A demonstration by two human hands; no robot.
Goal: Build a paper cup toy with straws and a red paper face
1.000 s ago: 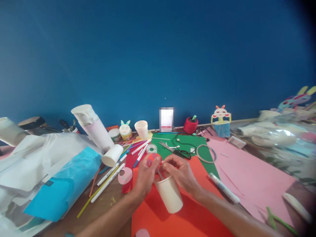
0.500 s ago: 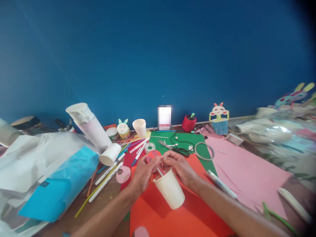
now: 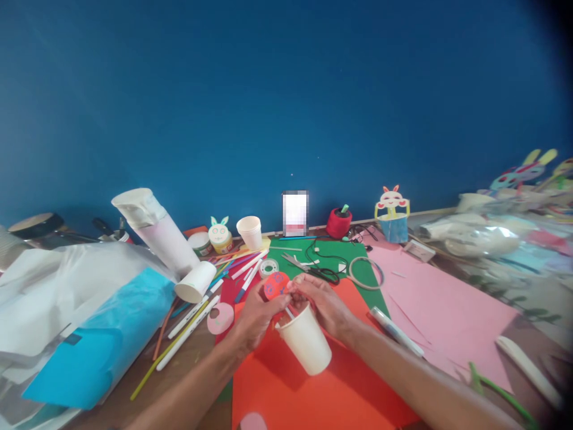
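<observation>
My left hand is closed on an orange paper disc with blue and purple marks drawn on it. Close beside its right edge, the fingers of my right hand are pinched together around something small that I cannot make out. A pale thin stick runs from below the disc into the mouth of a white paper cup. The cup hangs tilted under both hands, over a sheet of orange paper. Fingers hide how the stick meets the disc.
Markers, a tape roll and a tipped paper cup lie left. Scissors and a bangle-like ring rest on green paper. A blue cup with a rabbit face stands beyond pink paper.
The orange disc has turned a little in my fingers, so its drawn marks sit differently. Both hands stay close together, and the whole view has shifted slightly.
</observation>
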